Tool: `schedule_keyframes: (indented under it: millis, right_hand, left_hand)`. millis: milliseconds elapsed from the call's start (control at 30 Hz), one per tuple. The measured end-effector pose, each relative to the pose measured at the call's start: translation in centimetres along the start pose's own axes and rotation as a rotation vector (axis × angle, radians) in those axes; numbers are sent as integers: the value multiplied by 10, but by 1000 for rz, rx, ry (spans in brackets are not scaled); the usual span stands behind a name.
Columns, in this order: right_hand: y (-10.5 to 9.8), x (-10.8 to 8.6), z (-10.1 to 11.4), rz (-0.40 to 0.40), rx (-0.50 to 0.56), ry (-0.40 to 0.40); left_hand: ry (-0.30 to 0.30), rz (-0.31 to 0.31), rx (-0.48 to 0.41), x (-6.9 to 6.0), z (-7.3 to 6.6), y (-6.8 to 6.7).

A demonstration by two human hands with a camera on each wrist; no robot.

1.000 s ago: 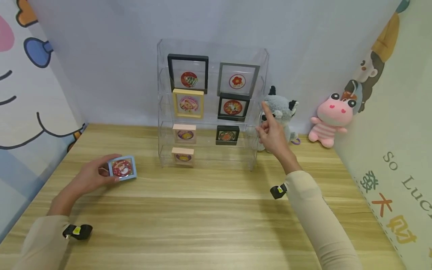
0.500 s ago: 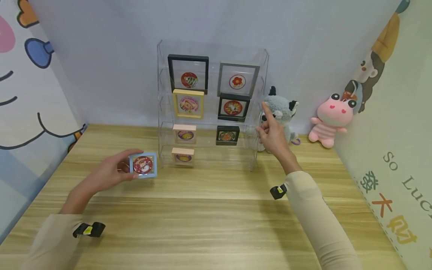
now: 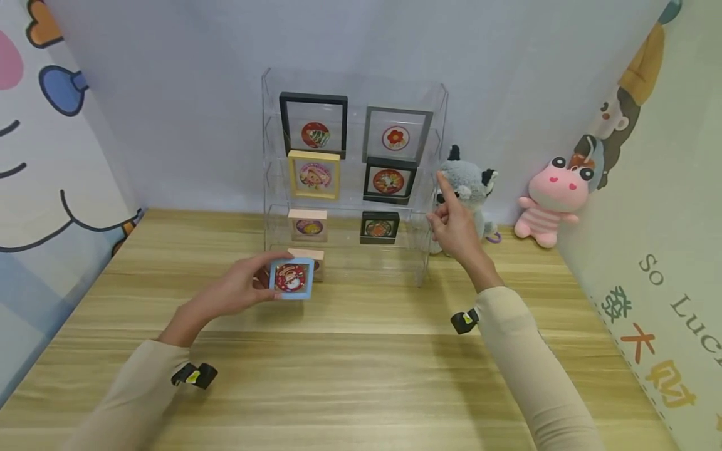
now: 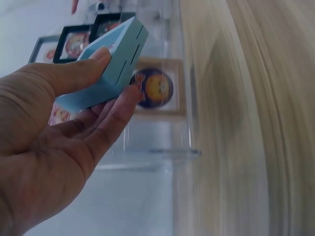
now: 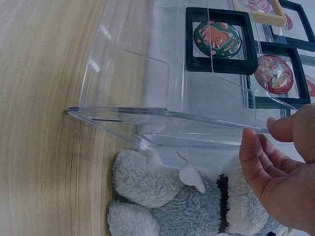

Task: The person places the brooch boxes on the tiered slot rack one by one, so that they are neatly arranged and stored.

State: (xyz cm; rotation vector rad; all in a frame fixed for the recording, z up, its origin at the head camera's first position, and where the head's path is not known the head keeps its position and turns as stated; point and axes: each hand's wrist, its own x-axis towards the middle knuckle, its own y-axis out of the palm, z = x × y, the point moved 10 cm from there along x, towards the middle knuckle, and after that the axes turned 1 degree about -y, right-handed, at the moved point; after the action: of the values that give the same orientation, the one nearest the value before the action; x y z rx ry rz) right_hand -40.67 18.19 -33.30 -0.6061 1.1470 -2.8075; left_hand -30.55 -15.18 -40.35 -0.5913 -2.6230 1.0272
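My left hand (image 3: 239, 288) pinches a small light-blue display frame (image 3: 292, 279) by its left side, with the thumb on one edge and fingers on the opposite one. A red round badge shows inside it. Held upright, it partly covers the lowest beige frame (image 3: 318, 263) on a clear acrylic display rack (image 3: 344, 269). In the left wrist view, the blue frame (image 4: 125, 54) is seen from its slotted edge. At the rack's right side, my right hand (image 3: 455, 228) grips the side panel's edge between thumb and fingers, as the right wrist view shows.
Several badge frames stand on the rack's tiers, including a yellow frame (image 3: 314, 175), a grey frame (image 3: 397, 134) and a small black frame (image 3: 380, 227). Behind my right hand sits a grey plush toy (image 3: 465, 178). A pink plush toy (image 3: 555, 200) leans at the right wall.
My left hand has carried the light-blue frame rightward from the table's left side to before the rack's lowest tier. My right hand stays at the rack's right side.
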Motion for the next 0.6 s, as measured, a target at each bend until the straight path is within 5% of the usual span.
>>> schedule_keyframes:
  millis: [600]
  right_hand:
    - [-1, 0, 1, -12, -19, -6]
  left_hand:
    - [147, 5, 146, 78, -62, 42]
